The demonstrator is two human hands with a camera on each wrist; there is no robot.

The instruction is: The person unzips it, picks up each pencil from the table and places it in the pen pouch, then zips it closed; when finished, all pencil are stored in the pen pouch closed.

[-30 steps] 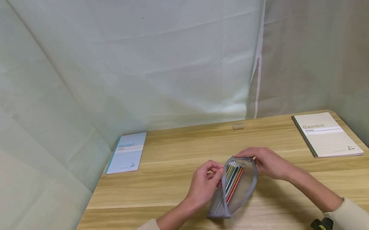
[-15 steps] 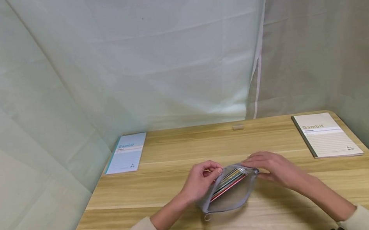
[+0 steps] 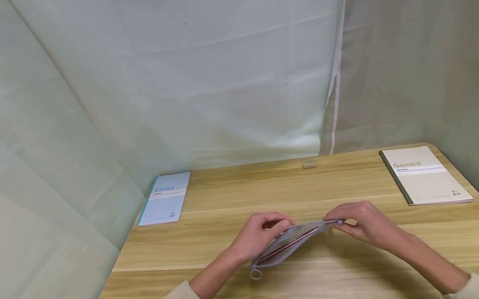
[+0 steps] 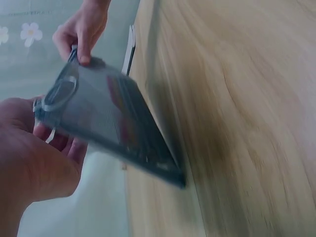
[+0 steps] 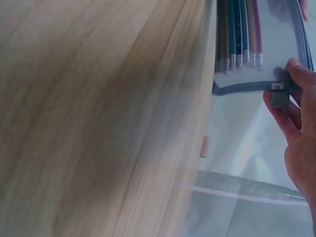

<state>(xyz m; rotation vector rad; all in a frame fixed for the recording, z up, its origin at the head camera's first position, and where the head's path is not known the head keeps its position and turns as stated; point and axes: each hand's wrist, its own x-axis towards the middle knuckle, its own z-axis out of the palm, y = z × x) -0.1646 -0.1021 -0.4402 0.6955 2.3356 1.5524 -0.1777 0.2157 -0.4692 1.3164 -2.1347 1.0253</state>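
A see-through grey zip pencil pouch (image 3: 291, 245) is held up over the wooden table, its mouth narrowed to a slim gap. Several pencils (image 5: 239, 34) with metal-banded eraser ends lie inside, showing through the mesh in the right wrist view. My left hand (image 3: 257, 237) pinches the pouch's far rim, left of its middle. At the right end, my right hand (image 3: 366, 224) pinches the corner beside the small fabric tab (image 5: 280, 98) between thumb and fingers. A ring zip pull (image 3: 256, 274) hangs from the left end of the mouth.
A blue notebook (image 3: 165, 199) lies at the table's back left, and a cream notebook (image 3: 425, 175) at the back right. Near the back edge lies a small tan block (image 3: 309, 165). Hanging cloth (image 3: 228, 69) encloses the table behind and at the sides.
The pouch's wide-open mouth has narrowed and swung round to run left to right. My right hand has moved right and toward me, onto the corner; the left keeps its pinch.
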